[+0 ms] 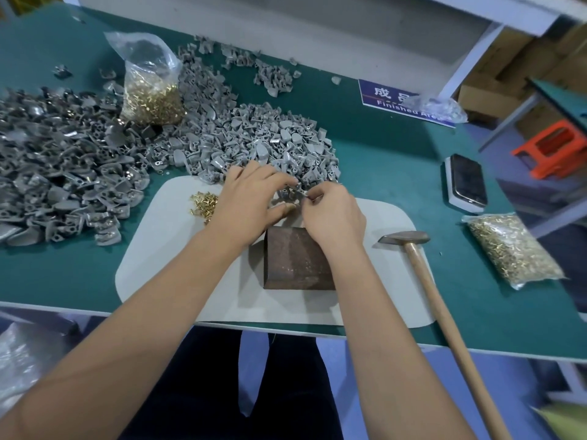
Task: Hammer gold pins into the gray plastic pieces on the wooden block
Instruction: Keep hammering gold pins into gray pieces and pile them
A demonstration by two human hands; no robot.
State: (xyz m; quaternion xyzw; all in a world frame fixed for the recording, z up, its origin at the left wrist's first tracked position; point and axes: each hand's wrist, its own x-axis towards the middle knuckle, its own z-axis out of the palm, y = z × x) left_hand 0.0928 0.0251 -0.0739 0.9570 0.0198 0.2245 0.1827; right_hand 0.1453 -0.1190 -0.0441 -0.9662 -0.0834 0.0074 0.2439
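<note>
Left hand: the left hand point(251, 198) reaches over the white mat, and its fingers and thumb pinch a small gray plastic piece point(289, 192).
Right hand: the right hand point(330, 214) meets it there, with fingertips pinched on the same piece; I cannot tell if a pin is in them.
Gray piece: it is held just past the far edge of the wooden block point(298, 258), above the mat; it is too small to tell which way it points.
Hammer: the hammer point(422, 271) lies flat to the right of the block. Its metal head is on the mat, and its long wooden handle points toward the person, off the table edge.
Loose pins: a little heap of gold pins point(203, 203) sits on the mat beside the left hand.
Table: a green table point(397, 160) holds the white mat point(178, 281) and a big pile of gray pieces point(95, 160).
Bags: a clear open bag of gold pins point(152, 90) stands in the pile. A second bag of pins point(511, 249) lies far right.
Other things: a phone point(467, 182), a blue sign point(397, 100), and an orange stool point(552, 147) off the table.
</note>
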